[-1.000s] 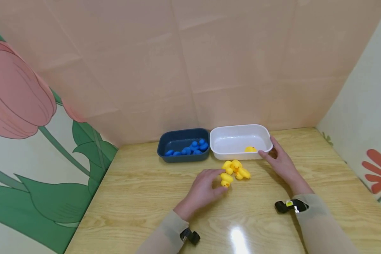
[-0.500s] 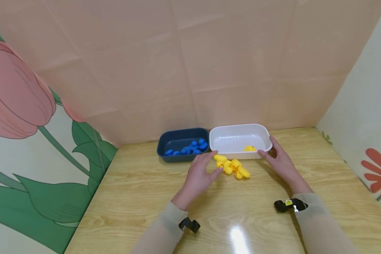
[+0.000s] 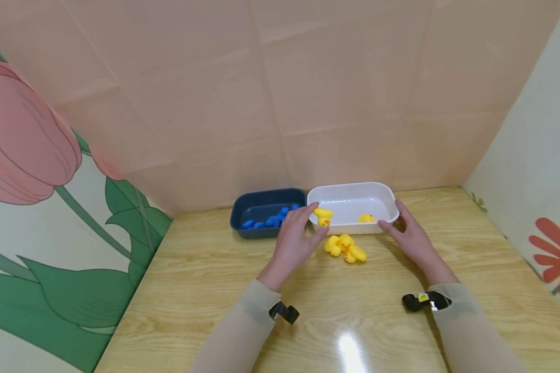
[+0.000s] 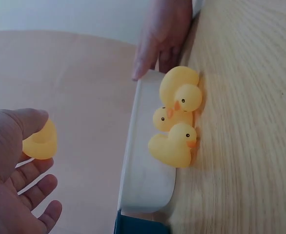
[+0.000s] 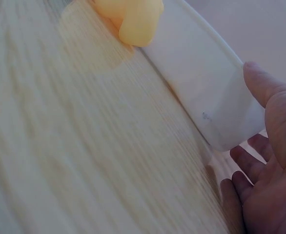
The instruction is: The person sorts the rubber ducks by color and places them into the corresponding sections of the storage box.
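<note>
My left hand [image 3: 295,243] pinches a yellow rubber duck [image 3: 323,213] between thumb and fingers, raised over the near left corner of the white tray [image 3: 343,229]. In the left wrist view this duck [image 4: 41,141] is partly covered by the thumb. My right hand [image 3: 413,238] grips the right end of the tray, thumb at the front rim and fingers round the side. Three more rubber ducks [image 3: 345,247] lie close together on the table just in front of the tray. Another yellow duck [image 3: 366,218] sits inside the tray, partly hidden by its front wall.
A dark blue tray [image 3: 252,233] stands directly left of the white one, with several blue pieces [image 3: 274,221] in it. Both trays are near the pinkish backdrop [image 3: 205,129] at the back of the wooden table [image 3: 191,290].
The left hand has lifted one duck from beside the group on the table and carried it up and forward to the white tray's left corner. The right hand stays at the tray.
</note>
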Motion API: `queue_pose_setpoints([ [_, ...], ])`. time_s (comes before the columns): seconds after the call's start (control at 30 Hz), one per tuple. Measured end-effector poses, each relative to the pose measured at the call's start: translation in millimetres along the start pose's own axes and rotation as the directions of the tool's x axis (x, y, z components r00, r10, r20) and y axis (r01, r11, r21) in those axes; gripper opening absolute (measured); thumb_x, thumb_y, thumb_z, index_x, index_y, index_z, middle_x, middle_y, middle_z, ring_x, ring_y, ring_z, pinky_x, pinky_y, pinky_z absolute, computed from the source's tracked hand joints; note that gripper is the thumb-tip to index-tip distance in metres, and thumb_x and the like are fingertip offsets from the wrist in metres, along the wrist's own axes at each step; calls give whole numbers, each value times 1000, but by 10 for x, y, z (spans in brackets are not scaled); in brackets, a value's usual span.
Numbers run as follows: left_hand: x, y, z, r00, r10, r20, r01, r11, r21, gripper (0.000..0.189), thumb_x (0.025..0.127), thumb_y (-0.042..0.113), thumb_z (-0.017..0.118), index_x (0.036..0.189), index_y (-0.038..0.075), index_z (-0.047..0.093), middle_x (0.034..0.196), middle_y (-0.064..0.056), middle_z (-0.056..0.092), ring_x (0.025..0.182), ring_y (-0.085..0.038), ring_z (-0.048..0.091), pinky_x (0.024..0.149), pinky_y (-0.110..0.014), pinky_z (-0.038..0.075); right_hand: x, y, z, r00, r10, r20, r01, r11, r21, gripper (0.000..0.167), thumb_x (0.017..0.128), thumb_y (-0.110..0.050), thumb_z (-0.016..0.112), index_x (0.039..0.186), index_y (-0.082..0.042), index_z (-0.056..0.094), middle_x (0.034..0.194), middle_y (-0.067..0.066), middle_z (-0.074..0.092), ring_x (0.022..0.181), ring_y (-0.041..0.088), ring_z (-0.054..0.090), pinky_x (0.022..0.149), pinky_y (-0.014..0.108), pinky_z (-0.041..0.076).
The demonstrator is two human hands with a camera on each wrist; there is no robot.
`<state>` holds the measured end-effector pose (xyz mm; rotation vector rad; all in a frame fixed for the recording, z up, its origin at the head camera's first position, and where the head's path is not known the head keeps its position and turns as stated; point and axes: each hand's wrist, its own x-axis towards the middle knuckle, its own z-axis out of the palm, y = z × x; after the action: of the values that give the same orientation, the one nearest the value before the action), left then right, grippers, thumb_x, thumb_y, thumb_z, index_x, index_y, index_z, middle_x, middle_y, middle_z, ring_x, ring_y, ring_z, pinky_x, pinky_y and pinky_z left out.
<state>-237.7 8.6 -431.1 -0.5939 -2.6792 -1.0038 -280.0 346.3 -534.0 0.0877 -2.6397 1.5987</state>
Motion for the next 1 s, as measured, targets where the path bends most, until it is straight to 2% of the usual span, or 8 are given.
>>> queue_pose_setpoints([
  [0.23,113,0,14,999,-3,-48,4,1000,23,65,106,39,78,164,20,55,159,-4,61,143,-30,53,120,-50,46,15,-5,14,1000,3,12,-3,1000,-9,106,108,-59,65,178,-20,-5,180,28,11,163,56,17,126,75,19],
  [0.47,214,-10,56,999,-1,-48,2,1000,29,66,107,41,76,165,20,54,160,-4,59,145,-29,52,120,-50,45,-9,11,-5,1000,19,2,-19,1000,-12,105,110,-57,64,178,-20,-6,180,28,11,162,57,17,126,75,18],
  [0.83,456,-32,220,998,-48,-50,52,994,93,65,107,43,76,164,18,55,158,-5,62,143,-30,54,118,-50,47,-10,21,6,1000,17,-3,-17,1000,-10,105,109,-57,65,178,-20,-5,180,28,12,162,57,19,125,75,21],
  [1.0,552,-54,300,997,-51,-58,58,992,114,65,107,43,75,164,18,55,159,-3,62,143,-28,55,122,-49,43,-12,22,19,1000,25,-5,-25,1000,-9,106,108,-58,66,178,-22,-5,181,27,11,162,57,19,124,76,22],
])
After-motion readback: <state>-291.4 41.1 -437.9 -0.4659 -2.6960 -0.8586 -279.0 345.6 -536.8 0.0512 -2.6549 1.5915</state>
